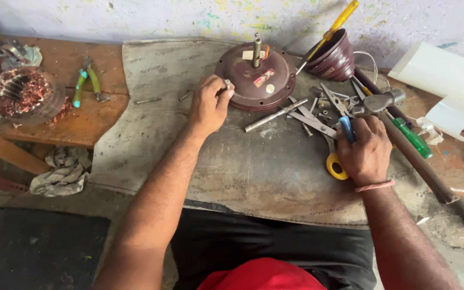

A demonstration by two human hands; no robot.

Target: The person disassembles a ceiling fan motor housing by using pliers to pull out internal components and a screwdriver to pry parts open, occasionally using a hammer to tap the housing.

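A round maroon motor housing [256, 80] with an upright steel shaft lies on a grey worn mat [189, 161]. My left hand [209, 104] rests at its left rim, pinching a small metal bolt [227, 84] between thumb and fingers. My right hand [365, 150] is closed around the blue handles of pliers [346, 126] whose jaws point away from me. Beside that hand lie scissors with a yellow handle [335, 165], a hammer with a wooden handle [409, 147] and a green-handled screwdriver [412, 137].
A maroon cone cover [333, 56] holds a yellow-handled screwdriver [334, 29]. Loose screws, a steel rod [275, 115], a copper-wound stator [20, 94], green-handled pliers [86, 83], a rag [63, 171] and white sheets [447, 80] lie around.
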